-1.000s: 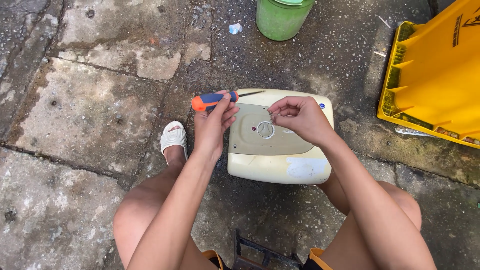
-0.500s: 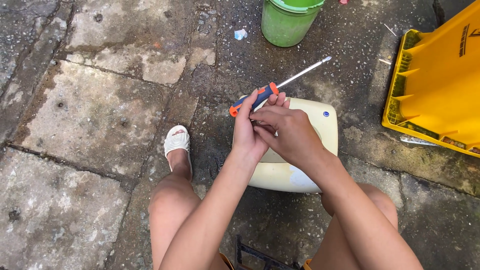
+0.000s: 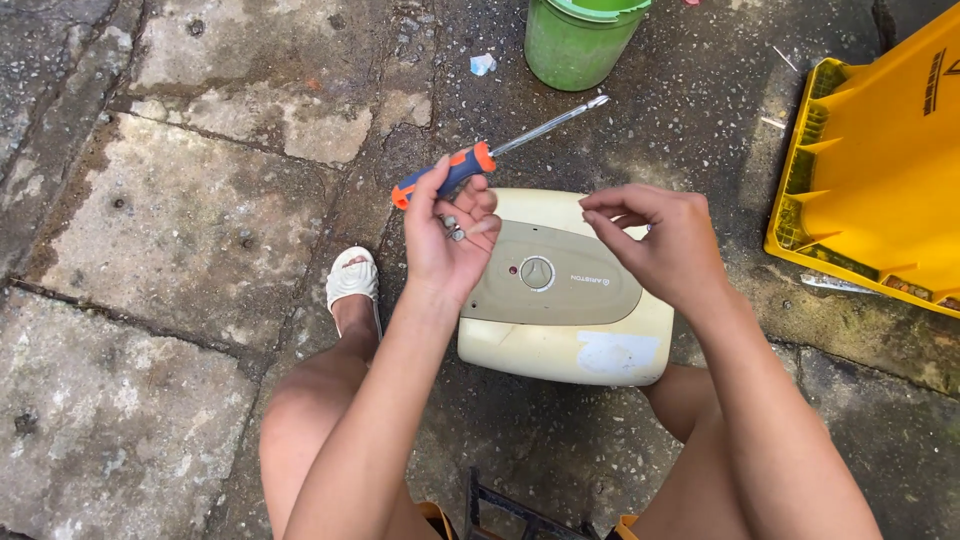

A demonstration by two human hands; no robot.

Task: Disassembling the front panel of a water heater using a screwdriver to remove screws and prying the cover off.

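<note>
My left hand [image 3: 448, 240] holds a screwdriver [image 3: 470, 165] with an orange and blue handle, its long metal shaft pointing up and right. Small silver screws [image 3: 453, 229] lie in the same palm. Just to the right, my right hand [image 3: 658, 243] hovers over a cream-coloured small water heater [image 3: 560, 330] lying on the ground, fingers pinched together with nothing visible between them. The heater has a beige front panel with a round knob [image 3: 537, 273] in its middle.
A green plastic bucket [image 3: 575, 40] stands at the top. A yellow plastic bin [image 3: 880, 170] lies on its side at the right. My white sandal [image 3: 352, 280] rests on wet cracked stone paving left of the heater. A dark metal frame [image 3: 505, 505] shows between my knees.
My hands, joined over the heater half a second ago, have separated. The right hand moved right, and the left palm now shows screws beside the screwdriver handle.
</note>
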